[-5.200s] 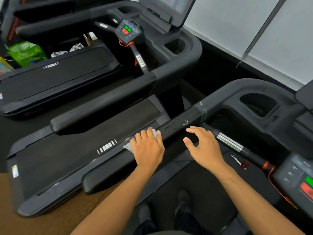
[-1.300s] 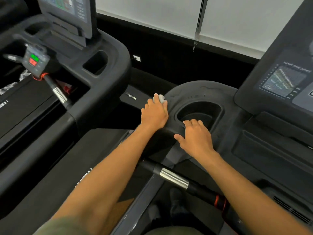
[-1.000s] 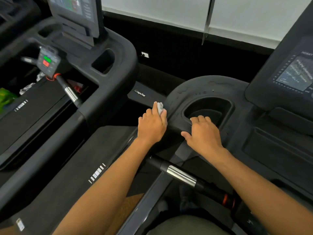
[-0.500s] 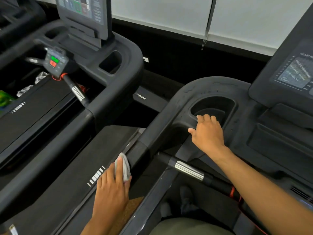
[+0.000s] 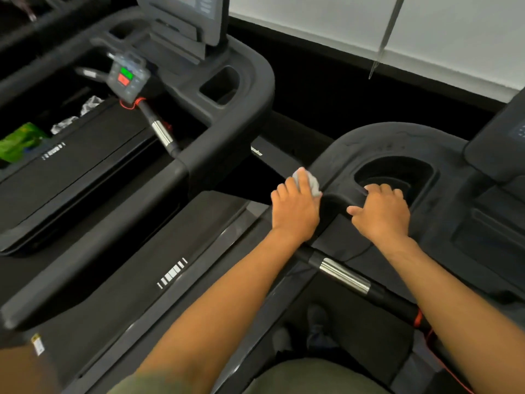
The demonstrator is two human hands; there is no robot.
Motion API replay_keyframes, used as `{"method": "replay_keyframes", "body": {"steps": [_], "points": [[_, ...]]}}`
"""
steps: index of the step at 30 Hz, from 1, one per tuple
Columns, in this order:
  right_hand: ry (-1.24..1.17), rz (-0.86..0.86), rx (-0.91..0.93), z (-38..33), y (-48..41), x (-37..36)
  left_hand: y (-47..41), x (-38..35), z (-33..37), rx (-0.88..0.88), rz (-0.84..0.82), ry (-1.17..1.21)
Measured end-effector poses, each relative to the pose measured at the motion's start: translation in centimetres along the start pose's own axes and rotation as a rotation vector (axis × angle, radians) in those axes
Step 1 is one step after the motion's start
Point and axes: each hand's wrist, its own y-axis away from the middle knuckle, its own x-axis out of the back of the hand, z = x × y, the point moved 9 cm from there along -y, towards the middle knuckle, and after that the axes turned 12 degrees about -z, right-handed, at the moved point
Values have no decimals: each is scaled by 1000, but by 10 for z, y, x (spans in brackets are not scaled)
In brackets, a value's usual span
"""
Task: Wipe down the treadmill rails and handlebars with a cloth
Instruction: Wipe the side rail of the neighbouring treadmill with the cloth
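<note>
My left hand (image 5: 295, 207) presses a small grey cloth (image 5: 311, 180) against the outer side of the dark left rail (image 5: 338, 169) of the treadmill I stand on, near where it curves into the console. Most of the cloth is hidden under my fingers. My right hand (image 5: 380, 213) rests on the rail's top, fingers hooked over the edge of the cup holder recess (image 5: 395, 174). Below my arms a black handlebar with a chrome grip (image 5: 343, 275) crosses diagonally.
A second treadmill stands on the left, with its belt (image 5: 136, 268), curved rail (image 5: 244, 89), control pad (image 5: 126, 76) and screen (image 5: 184, 15). A green packet (image 5: 20, 140) lies at the far left. A white wall panel (image 5: 369, 27) runs behind. My shoes (image 5: 315, 328) show below.
My left hand with the cloth has slid forward and up along the rail's side, from low near the belt back to the curve by the cup holder. My right hand stayed on the rail.
</note>
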Motion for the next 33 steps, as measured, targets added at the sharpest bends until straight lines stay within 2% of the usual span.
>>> {"method": "replay_keyframes", "body": {"steps": [3,6,9,11,18,22,24,26,28,33], "points": [[27,28,-40,-8,6,-5,-12,3,6,1,-40,-8],[47,109,-1,-21,23,-10,11,1,-11,-23,15,-44],[29,224,156,-46,47,-5,59,-6,-48,-13,65,-15],[32,233,304,-72,64,-7,100,-13,-82,19,65,29],[264,-50,907,-172,127,-44,274,-39,-223,221,71,74],[450,-112,1073,-212,161,-61,373,-59,-313,430,41,-3],[525,-135,1126,-228,170,-73,402,-61,-337,572,42,73],[551,-149,1149,-238,171,-82,409,-62,-340,677,64,151],[537,-136,1151,-242,168,-84,396,-63,-326,707,89,149],[444,-188,1126,-244,163,-80,290,-50,-243,515,95,160]]}}
